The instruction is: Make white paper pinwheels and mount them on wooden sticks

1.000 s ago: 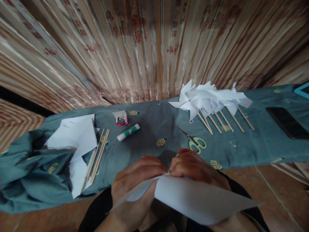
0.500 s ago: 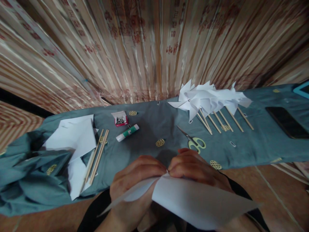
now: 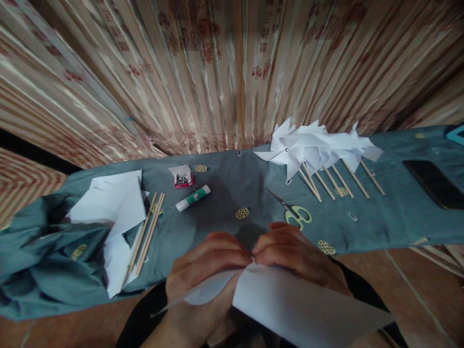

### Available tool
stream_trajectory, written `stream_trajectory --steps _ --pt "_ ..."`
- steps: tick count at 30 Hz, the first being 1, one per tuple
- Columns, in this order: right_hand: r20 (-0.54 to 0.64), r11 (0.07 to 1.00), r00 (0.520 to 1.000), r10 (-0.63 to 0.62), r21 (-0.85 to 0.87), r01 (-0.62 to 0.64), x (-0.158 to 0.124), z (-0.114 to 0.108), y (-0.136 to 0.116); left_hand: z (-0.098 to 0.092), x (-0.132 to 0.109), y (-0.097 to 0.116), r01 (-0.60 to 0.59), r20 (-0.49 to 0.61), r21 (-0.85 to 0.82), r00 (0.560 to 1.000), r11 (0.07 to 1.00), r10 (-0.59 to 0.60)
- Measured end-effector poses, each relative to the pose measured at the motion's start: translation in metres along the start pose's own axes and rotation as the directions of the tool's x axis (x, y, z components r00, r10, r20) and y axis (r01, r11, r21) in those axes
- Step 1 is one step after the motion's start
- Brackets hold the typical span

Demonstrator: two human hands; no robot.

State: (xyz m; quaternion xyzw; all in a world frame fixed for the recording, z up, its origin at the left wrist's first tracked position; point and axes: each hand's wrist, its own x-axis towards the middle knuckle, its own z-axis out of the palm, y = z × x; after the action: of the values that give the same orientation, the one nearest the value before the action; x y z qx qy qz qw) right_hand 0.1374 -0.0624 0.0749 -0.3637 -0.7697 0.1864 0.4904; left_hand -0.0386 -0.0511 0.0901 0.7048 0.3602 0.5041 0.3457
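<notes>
Both hands meet at the near edge of a teal cloth (image 3: 232,179). My left hand (image 3: 203,266) and my right hand (image 3: 293,253) are closed, fingertips pinching the top fold of a white paper sheet (image 3: 300,309) that slopes down toward me. The fingertips touch each other at the fold. Green-handled scissors (image 3: 293,211) lie on the cloth just beyond my right hand.
Several white paper pinwheels on wooden sticks (image 3: 319,150) lie at the back right. A glue stick (image 3: 193,198), a red box of pins (image 3: 183,178), loose wooden sticks (image 3: 147,232) and white paper sheets (image 3: 112,208) lie left. A dark phone (image 3: 433,183) lies far right. A striped curtain hangs behind.
Hardly anything differs; both hands stay pinched on the paper fold, and the view shifts slightly.
</notes>
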Motion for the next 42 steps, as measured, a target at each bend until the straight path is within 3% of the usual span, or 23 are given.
stream_trajectory --steps 16,28,36,42 --pt "-0.026 1.000 1.000 -0.004 -0.022 0.004 -0.001 0.002 0.000 0.000 -0.002 -0.002 -0.031 0.017 0.041 0.999 0.999 0.030" --pt "0.036 1.000 0.999 -0.017 0.001 0.017 -0.006 -0.001 0.000 0.002 -0.007 -0.008 0.015 -0.024 -0.055 1.000 0.998 -0.016" --pt "0.005 0.999 1.000 -0.025 0.027 0.025 -0.003 -0.003 -0.002 0.000 -0.006 -0.006 0.020 0.042 -0.026 0.999 0.999 -0.019" --pt "0.005 0.998 0.999 0.051 0.023 -0.051 -0.010 0.002 -0.004 -0.001 -0.005 -0.007 0.011 0.060 -0.048 0.998 0.999 -0.008"
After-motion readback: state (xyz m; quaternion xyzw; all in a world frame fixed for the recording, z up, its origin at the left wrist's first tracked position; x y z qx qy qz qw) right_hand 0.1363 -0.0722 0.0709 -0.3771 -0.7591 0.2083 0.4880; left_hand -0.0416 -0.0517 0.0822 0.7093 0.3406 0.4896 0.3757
